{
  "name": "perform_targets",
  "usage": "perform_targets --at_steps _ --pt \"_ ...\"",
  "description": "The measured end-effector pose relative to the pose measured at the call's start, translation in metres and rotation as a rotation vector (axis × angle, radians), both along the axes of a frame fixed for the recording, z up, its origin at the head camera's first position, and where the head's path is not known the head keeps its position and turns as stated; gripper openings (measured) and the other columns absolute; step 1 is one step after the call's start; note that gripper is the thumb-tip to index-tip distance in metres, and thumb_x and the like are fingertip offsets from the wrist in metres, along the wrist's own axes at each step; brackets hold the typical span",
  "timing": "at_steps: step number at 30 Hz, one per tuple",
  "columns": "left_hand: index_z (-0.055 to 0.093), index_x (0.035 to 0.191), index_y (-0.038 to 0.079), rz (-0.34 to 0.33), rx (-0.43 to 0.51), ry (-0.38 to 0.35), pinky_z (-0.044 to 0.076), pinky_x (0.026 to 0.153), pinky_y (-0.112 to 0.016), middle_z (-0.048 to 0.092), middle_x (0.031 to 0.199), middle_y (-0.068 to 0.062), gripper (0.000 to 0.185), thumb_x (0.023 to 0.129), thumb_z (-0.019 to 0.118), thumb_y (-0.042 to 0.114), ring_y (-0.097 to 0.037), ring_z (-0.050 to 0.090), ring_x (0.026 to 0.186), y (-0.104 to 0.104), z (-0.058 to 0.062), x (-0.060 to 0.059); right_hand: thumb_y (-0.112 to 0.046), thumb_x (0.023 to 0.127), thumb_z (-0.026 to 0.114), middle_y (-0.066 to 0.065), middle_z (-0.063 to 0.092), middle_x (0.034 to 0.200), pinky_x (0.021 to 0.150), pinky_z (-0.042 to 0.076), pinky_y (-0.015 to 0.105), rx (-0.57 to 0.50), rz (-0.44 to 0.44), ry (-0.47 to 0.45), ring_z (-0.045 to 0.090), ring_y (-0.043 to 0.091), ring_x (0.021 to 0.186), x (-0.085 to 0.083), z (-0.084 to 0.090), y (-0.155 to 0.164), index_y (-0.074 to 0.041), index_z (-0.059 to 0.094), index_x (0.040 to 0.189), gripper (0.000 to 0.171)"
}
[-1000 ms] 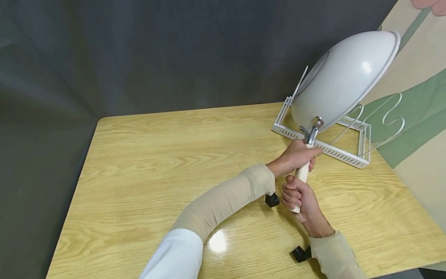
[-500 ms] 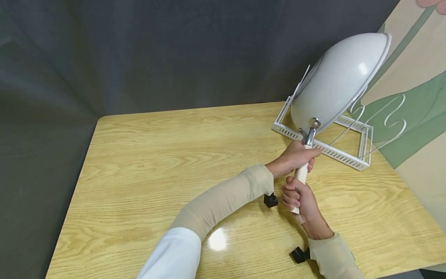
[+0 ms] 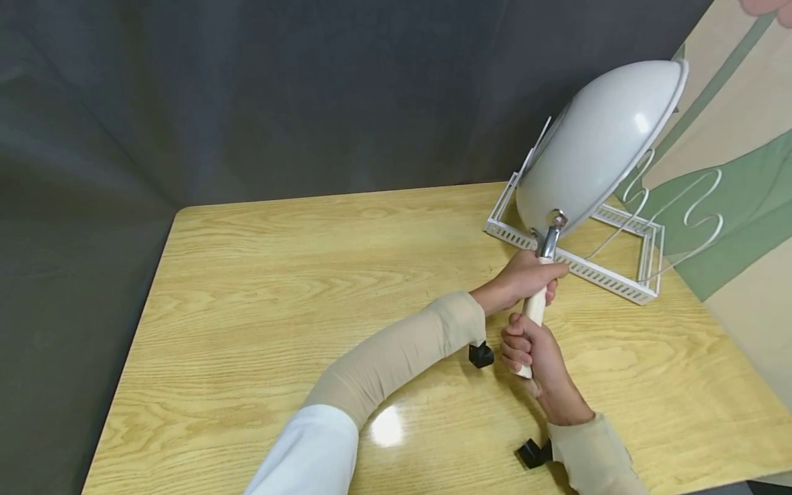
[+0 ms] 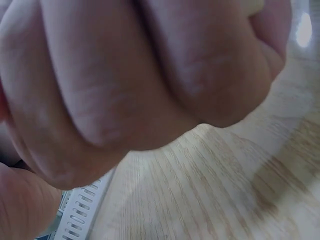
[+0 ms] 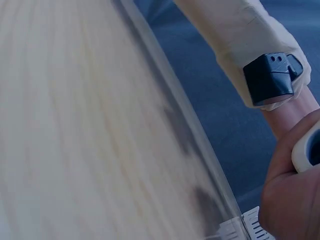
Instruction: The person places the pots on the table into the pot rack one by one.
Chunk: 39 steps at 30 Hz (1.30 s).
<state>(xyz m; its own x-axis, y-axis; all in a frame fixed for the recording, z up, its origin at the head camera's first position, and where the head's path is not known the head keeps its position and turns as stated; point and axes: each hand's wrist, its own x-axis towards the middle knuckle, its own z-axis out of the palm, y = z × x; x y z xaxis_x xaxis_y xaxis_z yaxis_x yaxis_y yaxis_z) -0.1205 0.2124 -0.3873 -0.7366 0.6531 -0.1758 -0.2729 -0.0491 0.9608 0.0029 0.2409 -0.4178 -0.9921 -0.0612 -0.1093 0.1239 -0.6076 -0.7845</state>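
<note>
Both hands grip the pan handle point(image 3: 535, 306): left hand point(image 3: 526, 276) wrapped round it up near the metal neck, right hand point(image 3: 533, 352) curled round the butt end, fingers tight on both. The pan point(image 3: 597, 155) is a big white wok-type, held up on edge w/ its rounded back toward the camera, bowl above the near part of the white rack point(image 3: 575, 265) at the far right of the desk point(image 3: 278, 302). Can't tell if the rim touches the rack yet; its lower edge is hidden behind the bowl. Risks, as I judge them: pan is top-heavy and far out from the grip, so any slack in the wrists could let it roll sideways and swing. Coming down off-line, the rim could miss a slot btwn the wire loops point(image 3: 677, 210), bend one, or shove the light rack across the desk. It's also close to the panel point(image 3: 742, 137) on the right, so a tilt that way may knock it.
</note>
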Motion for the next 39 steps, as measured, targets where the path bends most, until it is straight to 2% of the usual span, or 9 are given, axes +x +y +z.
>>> perform_targets --at_steps 6,10,13,18,21,26,31,34,39 --pt "0.054 0.069 0.009 -0.025 0.02 0.019 0.045 0.045 -0.021 0.052 0.055 -0.003 0.025 0.092 0.065 0.007 -0.012 0.051 0.045 0.0 -0.006 -0.001 0.005 0.097 0.027 -0.002 0.016 0.06 0.04 0.035 0.014 0.076 -0.033 -0.062 0.026 0.002 0.044 0.0 -0.001 0.002 -0.017 0.04 0.07 0.037" --pt "0.053 0.07 0.009 -0.023 0.045 -0.01 0.044 0.046 -0.021 0.051 0.056 -0.004 0.026 0.093 0.064 0.008 -0.012 0.05 0.045 0.001 -0.007 -0.006 0.003 0.099 0.031 -0.004 0.022 0.06 0.04 0.035 0.014 0.133 -0.052 -0.085 0.034 -0.001 0.043 -0.003 0.001 0.002 -0.017 0.04 0.07 0.037" --pt "0.052 0.07 0.009 -0.029 0.059 -0.032 0.045 0.046 -0.022 0.051 0.056 -0.004 0.027 0.094 0.065 0.007 -0.013 0.05 0.046 0.001 -0.005 -0.009 0.003 0.099 0.032 -0.005 0.027 0.059 0.039 0.036 0.014 0.148 -0.053 -0.081 0.035 0.0 0.044 -0.006 0.002 0.003 -0.017 0.041 0.069 0.037" --pt "0.052 0.07 0.009 -0.02 0.063 -0.018 0.045 0.045 -0.023 0.051 0.056 -0.004 0.026 0.093 0.065 0.006 -0.013 0.051 0.046 0.002 -0.006 -0.011 0.003 0.099 0.033 -0.008 0.034 0.058 0.041 0.036 0.013 0.147 -0.053 -0.075 0.036 0.0 0.045 -0.008 0.0 0.005 -0.017 0.043 0.069 0.037" --pt "0.052 0.07 0.01 -0.028 0.079 -0.053 0.045 0.045 -0.023 0.05 0.055 -0.004 0.027 0.092 0.065 0.004 -0.013 0.05 0.045 0.003 -0.009 -0.01 0.003 0.1 0.033 -0.008 0.036 0.058 0.041 0.036 0.013 0.16 -0.049 -0.092 0.037 -0.001 0.045 -0.007 -0.002 0.006 -0.017 0.043 0.069 0.038" --pt "0.052 0.075 0.01 -0.085 0.089 -0.066 0.047 0.048 -0.024 0.051 0.058 -0.004 0.025 0.096 0.064 0.004 -0.013 0.051 0.047 0.0 -0.016 -0.015 0.001 0.101 0.037 -0.009 0.041 0.059 0.043 0.037 0.014 0.194 -0.066 -0.131 0.038 0.0 0.046 -0.009 -0.007 0.004 -0.016 0.044 0.073 0.034" --pt "0.05 0.087 0.008 -0.197 0.087 -0.069 0.052 0.053 -0.026 0.056 0.063 -0.009 0.019 0.101 0.063 0.008 -0.017 0.057 0.052 -0.006 -0.019 -0.024 -0.002 0.104 0.041 -0.006 0.043 0.064 0.048 0.04 0.017 0.216 -0.128 -0.196 0.04 0.004 0.05 -0.013 -0.006 0.004 -0.013 0.045 0.084 0.023" --pt "0.05 0.092 0.007 -0.258 0.095 -0.082 0.055 0.055 -0.028 0.058 0.066 -0.012 0.017 0.102 0.063 0.008 -0.02 0.06 0.055 -0.008 -0.019 -0.027 -0.004 0.106 0.045 -0.003 0.045 0.07 0.052 0.042 0.02 0.265 -0.161 -0.227 0.043 0.006 0.055 -0.013 -0.005 0.007 -0.011 0.045 0.092 0.015" --pt "0.053 0.093 0.005 -0.286 0.047 -0.045 0.056 0.058 -0.029 0.062 0.069 -0.014 0.016 0.102 0.065 0.012 -0.02 0.062 0.057 -0.012 -0.021 -0.029 -0.01 0.105 0.052 0.001 0.051 0.079 0.06 0.049 0.023 0.332 -0.162 -0.265 0.051 0.011 0.065 -0.013 -0.002 0.011 -0.008 0.05 0.102 0.004"
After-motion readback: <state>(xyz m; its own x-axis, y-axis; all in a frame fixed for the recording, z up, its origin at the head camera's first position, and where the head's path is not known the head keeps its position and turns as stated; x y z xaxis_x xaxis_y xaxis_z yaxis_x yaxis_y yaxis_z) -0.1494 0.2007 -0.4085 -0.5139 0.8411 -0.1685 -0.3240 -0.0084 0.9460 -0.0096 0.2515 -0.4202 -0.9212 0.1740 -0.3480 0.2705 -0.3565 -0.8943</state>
